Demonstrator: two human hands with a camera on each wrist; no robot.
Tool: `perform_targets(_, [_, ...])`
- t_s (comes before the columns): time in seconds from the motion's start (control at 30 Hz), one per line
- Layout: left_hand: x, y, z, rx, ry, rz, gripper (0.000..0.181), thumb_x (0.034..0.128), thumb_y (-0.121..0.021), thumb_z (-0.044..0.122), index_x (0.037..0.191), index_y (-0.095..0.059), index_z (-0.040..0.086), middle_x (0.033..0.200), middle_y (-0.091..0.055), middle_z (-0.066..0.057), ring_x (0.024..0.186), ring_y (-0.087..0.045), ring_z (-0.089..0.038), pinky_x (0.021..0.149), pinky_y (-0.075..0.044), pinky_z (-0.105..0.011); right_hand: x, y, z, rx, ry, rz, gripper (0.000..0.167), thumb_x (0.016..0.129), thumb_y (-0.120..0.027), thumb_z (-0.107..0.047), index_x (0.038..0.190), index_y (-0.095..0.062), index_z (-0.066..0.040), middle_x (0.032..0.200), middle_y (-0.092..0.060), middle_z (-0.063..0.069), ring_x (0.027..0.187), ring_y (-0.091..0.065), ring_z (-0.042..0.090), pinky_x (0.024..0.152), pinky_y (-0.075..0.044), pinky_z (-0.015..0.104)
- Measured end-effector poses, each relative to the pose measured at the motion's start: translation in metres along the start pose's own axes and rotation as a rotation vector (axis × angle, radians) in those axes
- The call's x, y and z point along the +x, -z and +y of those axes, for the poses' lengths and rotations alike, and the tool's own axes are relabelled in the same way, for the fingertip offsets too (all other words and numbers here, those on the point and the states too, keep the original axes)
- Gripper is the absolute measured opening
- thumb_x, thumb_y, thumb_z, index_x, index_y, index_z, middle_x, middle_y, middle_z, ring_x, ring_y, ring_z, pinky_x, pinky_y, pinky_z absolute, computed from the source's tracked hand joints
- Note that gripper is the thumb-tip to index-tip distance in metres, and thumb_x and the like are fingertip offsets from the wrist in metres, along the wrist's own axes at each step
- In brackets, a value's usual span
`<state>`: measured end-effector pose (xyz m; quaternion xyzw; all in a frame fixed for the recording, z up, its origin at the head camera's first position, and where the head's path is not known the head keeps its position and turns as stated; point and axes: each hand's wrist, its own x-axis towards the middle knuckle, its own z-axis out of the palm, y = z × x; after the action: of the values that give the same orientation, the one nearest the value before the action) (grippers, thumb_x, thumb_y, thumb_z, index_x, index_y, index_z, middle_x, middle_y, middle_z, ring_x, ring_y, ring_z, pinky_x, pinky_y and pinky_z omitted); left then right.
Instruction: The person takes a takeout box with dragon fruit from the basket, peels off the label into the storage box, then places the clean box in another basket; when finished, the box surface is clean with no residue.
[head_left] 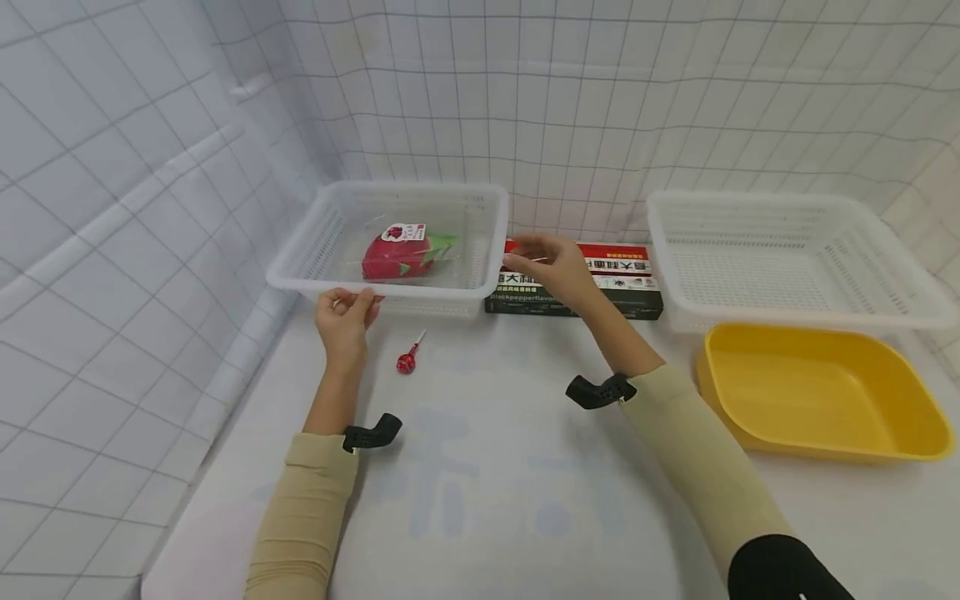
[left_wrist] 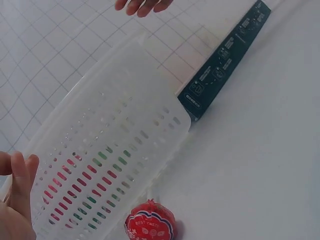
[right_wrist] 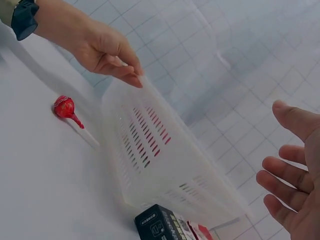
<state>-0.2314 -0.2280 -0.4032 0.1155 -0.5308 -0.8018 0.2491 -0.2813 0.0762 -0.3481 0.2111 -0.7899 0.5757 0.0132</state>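
Note:
My left hand (head_left: pixel 345 321) pinches the near rim of a white perforated plastic basket (head_left: pixel 420 293) at the left. Inside the basket lies a red dragon fruit (head_left: pixel 397 257) in clear wrap with a label; in the left wrist view its red shows through the holes. By the basket's right end, my right hand (head_left: pixel 551 268) hovers with relaxed fingers, apart from the rim in the right wrist view (right_wrist: pixel 295 170). A red-wrapped lollipop (head_left: pixel 406 362) lies on the table in front of the basket. Beneath the right hand is a black and red pasta box (head_left: pixel 622 287), partly covered by it.
At the right stands a second white basket (head_left: pixel 750 321), with a yellow plastic bin (head_left: pixel 825 450) in front of it. Grid-patterned white sheeting (head_left: pixel 585 108) rises behind and to the left of the white table (head_left: pixel 510 467).

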Motion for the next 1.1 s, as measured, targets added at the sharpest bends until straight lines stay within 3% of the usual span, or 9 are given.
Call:
perform_targets(0.37, [0.000,-0.002,-0.002,-0.079,0.023,0.034,0.028,0.0897,-0.064,-0.006,0.088,-0.040,0.009,0.073,-0.058,-0.003,0.063,-0.068,-0.010,0.057,-0.053,-0.017,0.041,-0.018,-0.036,0.035,-0.035,-0.016,0.041,0.093,-0.067,-0.023,0.128,-0.059,-0.003,0.116,-0.064,0.011,0.107,-0.059,0.020,0.090,-0.049,0.033])
perform_targets(0.6, [0.002,-0.002,-0.005,-0.088,0.021,0.035,0.029,0.0902,-0.063,-0.007,0.087,-0.039,0.010,0.072,-0.057,-0.002,0.065,-0.069,-0.011,0.055,-0.053,-0.017,0.062,-0.031,-0.050,0.073,-0.106,0.058,0.038,0.096,-0.062,-0.023,0.129,-0.057,-0.005,0.120,-0.062,0.009,0.109,-0.058,0.018,0.093,-0.047,0.030])
perform_targets(0.77, [0.000,-0.003,-0.007,-0.089,0.038,0.020,0.030,0.0913,-0.064,-0.003,0.088,-0.038,0.011,0.073,-0.056,-0.002,0.066,-0.069,-0.011,0.058,-0.053,-0.018,0.073,-0.044,-0.047,0.056,-0.161,0.109,0.038,0.096,-0.063,-0.023,0.129,-0.056,-0.004,0.120,-0.060,0.010,0.109,-0.056,0.020,0.092,-0.048,0.029])
perform_targets(0.9, [0.001,-0.003,-0.007,-0.078,0.026,0.016,0.030,0.0916,-0.063,-0.003,0.089,-0.037,0.012,0.074,-0.055,-0.002,0.067,-0.069,-0.011,0.059,-0.054,-0.018,0.077,-0.057,-0.040,0.016,-0.236,0.074,0.046,0.097,-0.060,-0.025,0.136,-0.050,-0.004,0.130,-0.055,0.010,0.119,-0.052,0.022,0.097,-0.046,0.032])
perform_targets(1.1, [0.001,-0.002,-0.006,-0.057,0.014,0.010,0.030,0.0921,-0.063,-0.002,0.090,-0.036,0.012,0.077,-0.053,-0.002,0.068,-0.068,-0.011,0.061,-0.054,-0.018,0.083,-0.071,-0.035,0.002,-0.366,-0.022,0.064,0.095,-0.060,-0.028,0.148,-0.034,-0.004,0.147,-0.041,0.014,0.131,-0.041,0.029,0.106,-0.038,0.045])
